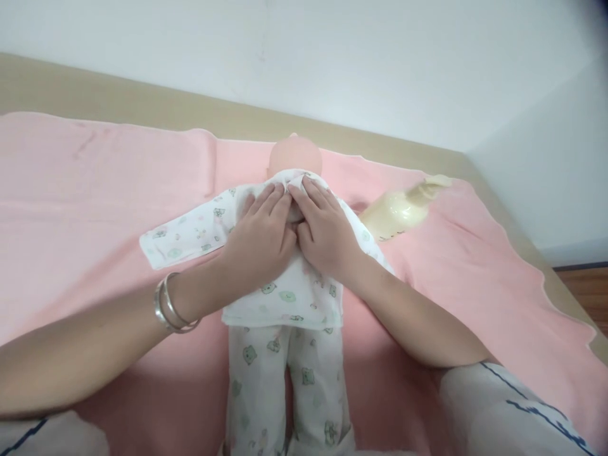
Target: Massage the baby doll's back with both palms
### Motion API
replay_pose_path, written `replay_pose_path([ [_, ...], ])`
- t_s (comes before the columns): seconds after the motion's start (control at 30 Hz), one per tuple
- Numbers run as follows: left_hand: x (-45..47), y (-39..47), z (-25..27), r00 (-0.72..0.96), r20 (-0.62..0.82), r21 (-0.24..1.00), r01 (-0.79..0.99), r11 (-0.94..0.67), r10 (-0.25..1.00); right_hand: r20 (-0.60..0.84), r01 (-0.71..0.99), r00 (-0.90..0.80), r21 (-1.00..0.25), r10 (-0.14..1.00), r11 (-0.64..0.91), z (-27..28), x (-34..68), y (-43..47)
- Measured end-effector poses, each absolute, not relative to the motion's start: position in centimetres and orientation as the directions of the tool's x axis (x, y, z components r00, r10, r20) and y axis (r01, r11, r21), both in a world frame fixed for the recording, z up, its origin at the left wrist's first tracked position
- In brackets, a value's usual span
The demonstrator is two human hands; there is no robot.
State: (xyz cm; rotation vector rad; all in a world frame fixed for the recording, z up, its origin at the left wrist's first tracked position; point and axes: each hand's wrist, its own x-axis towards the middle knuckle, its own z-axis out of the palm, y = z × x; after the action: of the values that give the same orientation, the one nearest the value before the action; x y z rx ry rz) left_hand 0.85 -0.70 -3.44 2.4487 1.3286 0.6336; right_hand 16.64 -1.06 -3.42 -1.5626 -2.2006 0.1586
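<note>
A doll with a smooth bald head (295, 155) lies stretched out on a pink blanket, its feet end towards me. It wears a white printed shirt (285, 297) and matching trousers (259, 380). My left hand (261, 237) rests palm down on the upper part of the shirt, fingers stretched towards the neckline. Beside it my right hand (327, 231) lies the same way, with the thumbs close together. Fingertips of both hands press on the cloth below the head. One shirt sleeve (187, 234) spreads flat to the left. My right forearm partly covers the other sleeve.
The pink blanket (475, 272) has wavy edges and covers a beige surface (142, 95) against a white wall. A pale yellow, shiny object (401, 212) lies right of the doll; I cannot make out its kind. Brown wood (582, 288) shows at far right.
</note>
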Motion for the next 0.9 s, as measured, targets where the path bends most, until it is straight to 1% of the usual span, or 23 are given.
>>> replay_pose_path([
  [0.07, 0.7, 0.3, -3.5, 0.441, 0.209, 0.509, 0.713, -0.482, 0.873, 0.261, 0.889, -0.27, -0.302, 0.927, 0.344, -3.1, 16.2, -1.8],
  [0.13, 0.5, 1.1, -3.9, 0.403, 0.213, 0.55, 0.703, -0.45, 0.89, 0.241, 0.906, -0.293, -0.239, 0.925, 0.349, -2.6, 15.7, -3.0],
  [0.2, 0.4, 1.6, -4.3, 0.382, 0.238, 0.564, 0.694, -0.447, 0.893, 0.232, 0.916, -0.321, -0.171, 0.918, 0.363, -2.3, 15.1, -4.2],
  [0.27, 0.3, 1.8, -4.7, 0.373, 0.265, 0.565, 0.687, -0.457, 0.889, 0.235, 0.915, -0.341, -0.138, 0.91, 0.378, -2.1, 14.8, -4.9],
  [0.33, 0.3, 1.8, -5.0, 0.366, 0.285, 0.566, 0.682, -0.464, 0.886, 0.242, 0.908, -0.345, -0.159, 0.907, 0.388, -2.3, 14.9, -4.6],
  [0.4, 0.3, 1.8, -5.0, 0.362, 0.296, 0.566, 0.68, -0.467, 0.884, 0.246, 0.898, -0.327, -0.22, 0.913, 0.381, -2.7, 15.4, -3.6],
  [0.47, 0.4, 1.7, -4.9, 0.355, 0.296, 0.566, 0.683, -0.462, 0.887, 0.245, 0.897, -0.271, -0.287, 0.931, 0.337, -3.2, 16.0, -2.1],
  [0.53, 0.4, 1.6, -4.9, 0.348, 0.295, 0.571, 0.683, -0.456, 0.89, 0.238, 0.901, -0.212, -0.327, 0.948, 0.284, -3.4, 16.4, -1.0],
  [0.6, 0.4, 1.6, -4.9, 0.347, 0.299, 0.577, 0.676, -0.458, 0.889, 0.231, 0.907, -0.187, -0.334, 0.955, 0.258, -3.5, 16.6, -0.5],
  [0.77, 0.4, 1.6, -4.9, 0.351, 0.303, 0.573, 0.676, -0.464, 0.886, 0.219, 0.917, -0.187, -0.311, 0.958, 0.25, -3.4, 16.5, -0.7],
  [0.9, 0.4, 1.8, -5.0, 0.343, 0.315, 0.576, 0.672, -0.465, 0.885, 0.241, 0.904, -0.19, -0.335, 0.952, 0.265, -3.5, 16.6, -0.7],
])
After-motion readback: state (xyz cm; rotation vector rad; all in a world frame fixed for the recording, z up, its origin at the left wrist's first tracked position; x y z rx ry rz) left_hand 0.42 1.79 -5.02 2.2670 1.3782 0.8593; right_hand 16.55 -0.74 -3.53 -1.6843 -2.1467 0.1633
